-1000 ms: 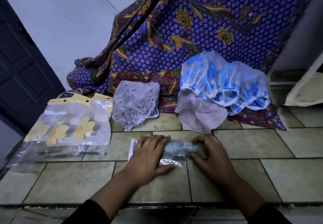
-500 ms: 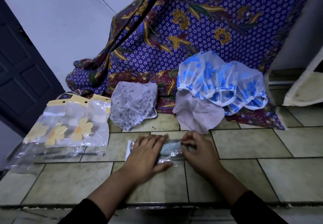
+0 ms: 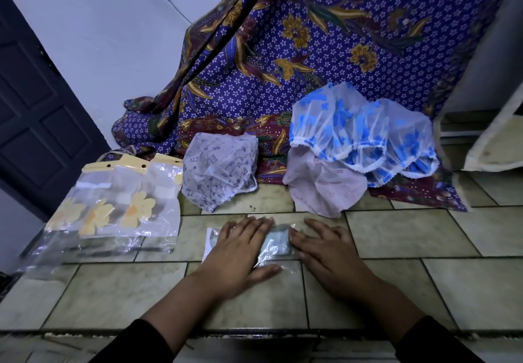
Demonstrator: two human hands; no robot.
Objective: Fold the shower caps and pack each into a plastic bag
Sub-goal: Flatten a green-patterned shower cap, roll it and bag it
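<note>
A small clear plastic bag (image 3: 276, 245) with a folded pale-blue shower cap inside lies flat on the tiled counter. My left hand (image 3: 240, 252) rests palm-down on the bag's left part, fingers spread. My right hand (image 3: 328, 252) lies flat on its right end. Behind them sit a grey-patterned shower cap (image 3: 219, 173), a pink shower cap (image 3: 325, 190) and blue-flowered shower caps (image 3: 362, 133). A pile of clear bags with yellow flowers (image 3: 119, 204) lies to the left.
A purple floral cloth (image 3: 297, 51) hangs behind the caps and drapes onto the tiled counter (image 3: 424, 238). A dark door (image 3: 34, 124) stands at left, a pale board (image 3: 498, 136) leans at right. The counter's front edge runs just below my wrists.
My right hand has opened from a pinch at the bag's middle and moved right, now pressing flat on the bag's right end. My left hand stays flat on the left part.
</note>
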